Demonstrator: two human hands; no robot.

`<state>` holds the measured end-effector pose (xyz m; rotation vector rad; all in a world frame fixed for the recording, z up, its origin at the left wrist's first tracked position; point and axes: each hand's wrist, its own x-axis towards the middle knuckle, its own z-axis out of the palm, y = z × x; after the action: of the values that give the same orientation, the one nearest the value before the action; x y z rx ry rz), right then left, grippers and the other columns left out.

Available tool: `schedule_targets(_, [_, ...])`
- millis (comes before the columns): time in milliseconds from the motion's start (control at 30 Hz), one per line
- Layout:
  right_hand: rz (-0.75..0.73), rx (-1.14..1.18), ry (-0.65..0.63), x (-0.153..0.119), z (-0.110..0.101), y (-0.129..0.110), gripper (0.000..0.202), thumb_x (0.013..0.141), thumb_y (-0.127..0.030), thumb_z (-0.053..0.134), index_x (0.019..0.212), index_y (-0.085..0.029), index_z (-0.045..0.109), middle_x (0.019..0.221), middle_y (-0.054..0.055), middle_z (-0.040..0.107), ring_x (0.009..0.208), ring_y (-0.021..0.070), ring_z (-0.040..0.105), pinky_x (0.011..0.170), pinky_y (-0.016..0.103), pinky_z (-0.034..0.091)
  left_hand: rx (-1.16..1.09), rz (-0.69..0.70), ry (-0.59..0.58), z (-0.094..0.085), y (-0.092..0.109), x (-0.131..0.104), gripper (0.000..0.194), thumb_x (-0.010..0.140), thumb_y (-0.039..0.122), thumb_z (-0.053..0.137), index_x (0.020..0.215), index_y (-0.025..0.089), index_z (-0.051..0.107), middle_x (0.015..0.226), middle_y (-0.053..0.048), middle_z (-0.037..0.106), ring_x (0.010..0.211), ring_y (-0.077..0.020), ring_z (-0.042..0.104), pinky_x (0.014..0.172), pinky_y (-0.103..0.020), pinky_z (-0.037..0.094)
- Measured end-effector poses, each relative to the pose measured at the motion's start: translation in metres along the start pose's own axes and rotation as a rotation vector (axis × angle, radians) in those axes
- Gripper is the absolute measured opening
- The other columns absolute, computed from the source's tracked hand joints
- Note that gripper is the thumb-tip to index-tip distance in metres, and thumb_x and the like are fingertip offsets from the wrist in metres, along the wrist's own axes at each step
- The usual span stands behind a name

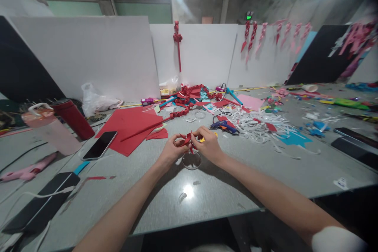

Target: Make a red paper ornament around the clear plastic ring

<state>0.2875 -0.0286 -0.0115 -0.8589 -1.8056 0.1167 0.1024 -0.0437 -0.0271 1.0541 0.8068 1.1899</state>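
Observation:
My left hand (171, 150) and my right hand (208, 143) meet over the grey table (236, 181), both pinching a small folded red paper piece (187, 140) between the fingertips. Just below the hands a clear tape roll (191, 160) lies flat on the table. A bit of yellow shows behind my right hand. A blue glue gun (224, 126) rests just beyond my right hand.
Red paper sheets (130, 126) and a phone (99, 145) lie to the left, near a red flask (73, 118) and a pink bottle (50, 128). White paper scraps (256, 126) spread to the right. A red paper chain (189, 98) sits by the white boards (88, 55).

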Motion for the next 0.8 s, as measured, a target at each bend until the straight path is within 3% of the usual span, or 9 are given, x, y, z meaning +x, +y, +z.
schedule_targets(400, [0.248,0.137,-0.035,0.0,0.0059,0.0048,0.016,0.096,-0.028,0.07,0.083,-0.02,0.073,0.072,0.0,0.07,0.061,0.0155,0.06,0.06,0.029,0.044,-0.142,-0.041,0.049,-0.0064,0.0031,0.0014,0.046,0.068,0.023,0.096,0.105,0.02,0.069,0.097,-0.006,0.079,0.076,-0.0148,0.072,0.073,-0.027,0.057])
schedule_targets(800, [0.167,0.101,0.016,-0.0009,0.0053,0.0003,0.013,0.095,-0.026,0.068,0.084,-0.021,0.069,0.075,0.0,0.067,0.063,0.0155,0.059,0.064,0.03,0.045,-0.208,-0.055,0.054,-0.0061,0.0036,0.0024,0.048,0.066,0.017,0.097,0.105,0.02,0.069,0.101,-0.007,0.08,0.083,-0.016,0.074,0.073,-0.026,0.056])
